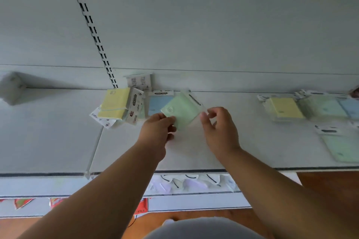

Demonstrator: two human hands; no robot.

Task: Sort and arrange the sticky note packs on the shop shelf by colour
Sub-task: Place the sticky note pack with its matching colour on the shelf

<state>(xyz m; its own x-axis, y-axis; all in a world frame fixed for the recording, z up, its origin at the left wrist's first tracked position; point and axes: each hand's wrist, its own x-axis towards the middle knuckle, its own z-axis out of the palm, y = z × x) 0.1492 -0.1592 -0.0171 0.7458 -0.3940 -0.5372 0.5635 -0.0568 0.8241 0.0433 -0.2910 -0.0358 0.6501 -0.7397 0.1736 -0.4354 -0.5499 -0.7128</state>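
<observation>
— Holding the green pack (181, 109) at centre frame, just above the shelf (194, 153): the left hand (157, 132) pinches its lower corner, while the right hand (219, 128) has thumb and fingers curled at the clear wrapper's edge. Whether it truly grips there, I cannot tell.

— How will it handle?

— Light and fairly stiff, I'd judge, but the film looks slippery. Better to pinch the pad's edges than the loose wrapper.

— Where might it go?

— Probably with the green packs (343, 147) at right; the yellow pack (115, 103) and blue pack (157, 104) lie left of centre.
</observation>
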